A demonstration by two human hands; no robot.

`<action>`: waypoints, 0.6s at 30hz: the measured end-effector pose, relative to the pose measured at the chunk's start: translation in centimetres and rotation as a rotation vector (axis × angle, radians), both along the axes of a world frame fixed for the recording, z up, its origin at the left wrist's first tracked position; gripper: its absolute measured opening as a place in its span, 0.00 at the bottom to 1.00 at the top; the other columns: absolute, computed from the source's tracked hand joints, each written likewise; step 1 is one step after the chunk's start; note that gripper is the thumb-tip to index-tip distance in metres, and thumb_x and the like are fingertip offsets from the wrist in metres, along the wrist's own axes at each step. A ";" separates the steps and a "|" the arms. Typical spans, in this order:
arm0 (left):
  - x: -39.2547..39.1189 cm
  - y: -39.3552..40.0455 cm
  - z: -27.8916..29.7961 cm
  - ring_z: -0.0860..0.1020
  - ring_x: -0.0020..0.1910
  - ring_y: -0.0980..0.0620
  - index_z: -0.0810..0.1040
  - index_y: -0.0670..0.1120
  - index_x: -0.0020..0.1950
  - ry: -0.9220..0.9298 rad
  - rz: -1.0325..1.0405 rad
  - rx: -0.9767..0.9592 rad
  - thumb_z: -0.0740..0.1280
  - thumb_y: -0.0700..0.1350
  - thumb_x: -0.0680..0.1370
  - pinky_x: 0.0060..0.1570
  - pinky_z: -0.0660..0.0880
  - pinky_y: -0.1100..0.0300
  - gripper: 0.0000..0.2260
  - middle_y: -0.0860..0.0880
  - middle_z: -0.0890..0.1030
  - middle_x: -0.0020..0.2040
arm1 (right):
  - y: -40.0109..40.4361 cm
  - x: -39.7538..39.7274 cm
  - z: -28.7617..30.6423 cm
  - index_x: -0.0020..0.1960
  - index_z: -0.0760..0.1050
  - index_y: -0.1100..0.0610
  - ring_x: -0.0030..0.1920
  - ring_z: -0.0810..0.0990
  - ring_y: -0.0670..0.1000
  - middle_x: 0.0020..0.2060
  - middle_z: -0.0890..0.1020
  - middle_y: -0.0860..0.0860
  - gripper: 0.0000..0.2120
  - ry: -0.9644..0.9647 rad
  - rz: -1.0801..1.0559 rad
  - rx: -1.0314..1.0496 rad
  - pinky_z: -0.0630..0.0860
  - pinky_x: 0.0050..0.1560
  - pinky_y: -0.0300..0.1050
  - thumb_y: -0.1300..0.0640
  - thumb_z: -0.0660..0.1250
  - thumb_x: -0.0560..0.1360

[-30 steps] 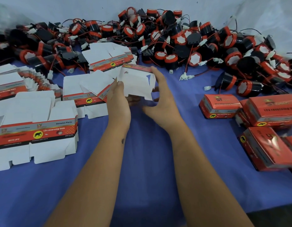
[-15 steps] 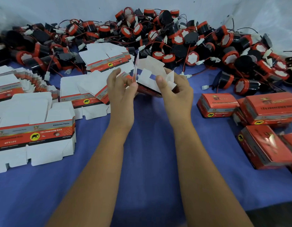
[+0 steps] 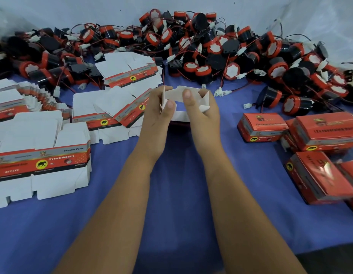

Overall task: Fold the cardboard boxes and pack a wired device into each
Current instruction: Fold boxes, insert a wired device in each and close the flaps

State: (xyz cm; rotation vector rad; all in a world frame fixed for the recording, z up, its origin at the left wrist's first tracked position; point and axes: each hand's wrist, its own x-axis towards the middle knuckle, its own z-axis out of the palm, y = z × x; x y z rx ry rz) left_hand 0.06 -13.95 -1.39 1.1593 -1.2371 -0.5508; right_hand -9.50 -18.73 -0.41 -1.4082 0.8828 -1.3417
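Box (image 3: 180, 106) half-folded, pinched in both grips, left (image 3: 158, 113), right (image 3: 201, 113). Few packed boxes (image 3: 262, 126) right of grip; flats (image 3: 41, 155) left, devices (image 3: 211, 46) beyond, loads left.

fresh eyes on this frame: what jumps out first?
The huge tangled heap of black-and-red wired devices along the far edge of the blue cloth. In the centre, the left hand and right hand grip a half-folded white cardboard box, flaps up. Stacks of flat box blanks lie at left, closed red boxes at right.
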 end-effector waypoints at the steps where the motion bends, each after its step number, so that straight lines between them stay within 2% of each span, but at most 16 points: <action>1: 0.0 0.0 0.0 0.72 0.56 0.52 0.70 0.50 0.60 0.012 0.006 0.001 0.56 0.56 0.82 0.60 0.71 0.54 0.13 0.46 0.74 0.57 | 0.0 0.1 -0.1 0.48 0.74 0.48 0.53 0.79 0.53 0.50 0.80 0.54 0.12 0.012 0.013 0.011 0.78 0.49 0.48 0.42 0.68 0.71; 3: 0.2 -0.1 -0.2 0.74 0.53 0.49 0.71 0.53 0.55 0.058 0.074 0.003 0.55 0.55 0.83 0.55 0.73 0.53 0.09 0.45 0.76 0.54 | 0.1 0.1 -0.3 0.53 0.75 0.51 0.56 0.78 0.55 0.56 0.78 0.59 0.16 0.022 0.077 0.017 0.78 0.53 0.50 0.43 0.67 0.71; 5: 0.4 -0.1 -0.3 0.77 0.53 0.62 0.72 0.60 0.53 0.164 0.139 0.008 0.54 0.55 0.84 0.50 0.73 0.67 0.08 0.59 0.80 0.51 | 0.1 0.1 -0.4 0.59 0.76 0.56 0.60 0.77 0.56 0.57 0.80 0.57 0.18 -0.010 0.176 -0.011 0.77 0.58 0.54 0.47 0.66 0.73; 6: 0.5 -0.1 -0.2 0.77 0.51 0.69 0.73 0.62 0.54 0.220 0.165 0.023 0.54 0.55 0.85 0.48 0.72 0.73 0.08 0.66 0.80 0.49 | 0.2 0.2 -0.4 0.60 0.76 0.57 0.59 0.78 0.55 0.57 0.81 0.55 0.17 -0.029 0.211 -0.027 0.77 0.59 0.52 0.50 0.65 0.74; 8: 0.9 -0.2 0.1 0.76 0.49 0.74 0.75 0.64 0.53 0.303 0.197 0.057 0.55 0.54 0.85 0.44 0.70 0.79 0.09 0.73 0.80 0.47 | 0.3 0.3 -0.3 0.60 0.76 0.58 0.55 0.80 0.52 0.54 0.82 0.54 0.16 -0.064 0.225 -0.013 0.78 0.56 0.47 0.53 0.65 0.75; 10: 1.2 -0.4 0.1 0.78 0.51 0.69 0.79 0.65 0.51 0.321 0.159 0.057 0.57 0.55 0.83 0.48 0.73 0.74 0.11 0.67 0.82 0.49 | 0.2 0.4 -0.5 0.59 0.77 0.58 0.54 0.80 0.56 0.53 0.82 0.56 0.14 -0.073 0.186 0.034 0.79 0.55 0.50 0.53 0.66 0.76; 12: 1.2 -0.8 -0.3 0.80 0.57 0.59 0.80 0.62 0.55 0.338 0.068 0.035 0.57 0.57 0.82 0.54 0.76 0.63 0.12 0.58 0.83 0.56 | 0.0 0.4 -0.7 0.58 0.77 0.58 0.53 0.80 0.56 0.53 0.82 0.58 0.11 -0.067 0.155 0.071 0.78 0.54 0.52 0.55 0.65 0.78; 13: 1.1 -0.9 -0.4 0.79 0.60 0.55 0.79 0.60 0.59 0.372 0.032 0.025 0.55 0.58 0.82 0.56 0.76 0.60 0.14 0.55 0.82 0.59 | -0.2 0.4 -0.8 0.57 0.77 0.58 0.50 0.80 0.53 0.52 0.82 0.58 0.09 -0.062 0.147 0.092 0.79 0.52 0.51 0.57 0.64 0.78; 15: 1.0 -1.0 -0.5 0.79 0.63 0.54 0.78 0.57 0.62 0.464 -0.020 0.013 0.51 0.60 0.82 0.56 0.76 0.61 0.19 0.53 0.82 0.61 | -0.4 0.3 -0.9 0.54 0.76 0.56 0.45 0.79 0.45 0.46 0.82 0.53 0.06 -0.048 0.129 0.130 0.78 0.43 0.42 0.59 0.63 0.78; 18: 1.2 -1.3 -0.6 0.79 0.62 0.53 0.80 0.53 0.62 0.530 -0.042 0.033 0.52 0.55 0.84 0.55 0.76 0.61 0.19 0.51 0.83 0.60 | -0.8 0.3 -1.1 0.51 0.76 0.54 0.40 0.77 0.41 0.43 0.80 0.47 0.06 -0.045 0.113 0.147 0.75 0.38 0.35 0.61 0.62 0.77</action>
